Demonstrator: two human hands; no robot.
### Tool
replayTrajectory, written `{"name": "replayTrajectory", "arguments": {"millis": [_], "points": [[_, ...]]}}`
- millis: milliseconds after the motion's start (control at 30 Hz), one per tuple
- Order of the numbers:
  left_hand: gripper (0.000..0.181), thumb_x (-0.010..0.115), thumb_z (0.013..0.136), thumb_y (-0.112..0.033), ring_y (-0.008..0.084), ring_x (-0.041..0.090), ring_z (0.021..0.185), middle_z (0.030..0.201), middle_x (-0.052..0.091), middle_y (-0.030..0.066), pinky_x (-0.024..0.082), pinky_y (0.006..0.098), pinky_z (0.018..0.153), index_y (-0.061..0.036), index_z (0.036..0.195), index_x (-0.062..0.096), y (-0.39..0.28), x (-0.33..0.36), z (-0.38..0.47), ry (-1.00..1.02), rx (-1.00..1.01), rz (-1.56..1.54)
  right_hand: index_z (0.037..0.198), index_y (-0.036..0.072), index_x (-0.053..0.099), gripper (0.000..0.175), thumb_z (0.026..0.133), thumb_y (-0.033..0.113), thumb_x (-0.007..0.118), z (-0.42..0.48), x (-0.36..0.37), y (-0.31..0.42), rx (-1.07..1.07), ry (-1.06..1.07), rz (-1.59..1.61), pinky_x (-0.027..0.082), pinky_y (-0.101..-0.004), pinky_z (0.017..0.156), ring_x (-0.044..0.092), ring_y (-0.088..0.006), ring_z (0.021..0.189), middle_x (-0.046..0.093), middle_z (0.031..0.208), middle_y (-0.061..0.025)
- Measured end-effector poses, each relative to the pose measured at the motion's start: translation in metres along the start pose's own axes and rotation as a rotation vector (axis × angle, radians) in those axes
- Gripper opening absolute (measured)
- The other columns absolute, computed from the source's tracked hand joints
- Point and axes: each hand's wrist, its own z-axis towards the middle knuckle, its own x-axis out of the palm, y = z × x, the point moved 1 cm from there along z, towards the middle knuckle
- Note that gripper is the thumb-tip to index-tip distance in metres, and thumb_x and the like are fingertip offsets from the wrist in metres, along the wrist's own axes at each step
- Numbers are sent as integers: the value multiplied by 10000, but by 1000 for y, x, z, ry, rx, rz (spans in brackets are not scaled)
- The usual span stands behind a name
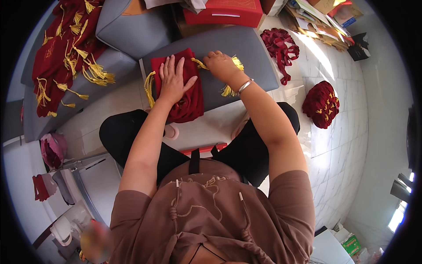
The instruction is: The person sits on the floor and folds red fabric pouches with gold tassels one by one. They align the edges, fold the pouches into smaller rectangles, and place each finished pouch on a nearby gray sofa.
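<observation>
A dark red velvet drawstring pouch [194,95] lies on the grey padded bench [237,43] before me, its lower end hanging over the near edge. My left hand [173,77] rests flat on the pouch with fingers spread. To the right, my right hand [221,64] is closed around a yellow twisted cord [199,63] that runs from the pouch's upper right side. Yellow tassels [228,90] show beside and below that hand. Another yellow cord [149,89] hangs from the pouch's left side.
Several red pouches with yellow tassels [52,62] lie heaped on a grey seat at the left. On the tiled floor at right sit a bundle of dark red ribbon [280,46] and a bundled red pile [321,104]. A red box [224,13] stands beyond the bench.
</observation>
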Motion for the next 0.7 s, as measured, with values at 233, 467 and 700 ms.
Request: {"name": "replayTrajectory", "arguments": {"millis": [233, 467, 700], "points": [[775, 601, 887, -499, 405, 230, 1410, 1502, 264, 246, 126, 535, 1149, -81, 1467, 300, 2, 0, -1, -11, 5, -32, 985, 128, 627, 155, 861, 111, 536, 3, -7, -32, -17, -179, -113, 542, -371, 759, 682, -266, 887, 684, 950, -63], [787, 600, 884, -509, 401, 214, 1417, 1505, 263, 243, 111, 528, 1154, -86, 1473, 293, 2, 1, 0, -6, -1, -33, 1000, 78, 634, 195, 895, 235, 585, 5, -7, -25, 228, 143, 124, 537, -403, 771, 697, -285, 878, 714, 967, -108], [825, 623, 854, -544, 415, 221, 1409, 1494, 266, 272, 109, 537, 1156, -81, 1460, 306, 5, 1, 0, 12, 5, -55, 961, -25, 644, 376, 876, 340, 670, 0, -10, -19, 304, 461, 682, 513, -352, 669, 676, -203, 683, 679, 787, -135]]}}
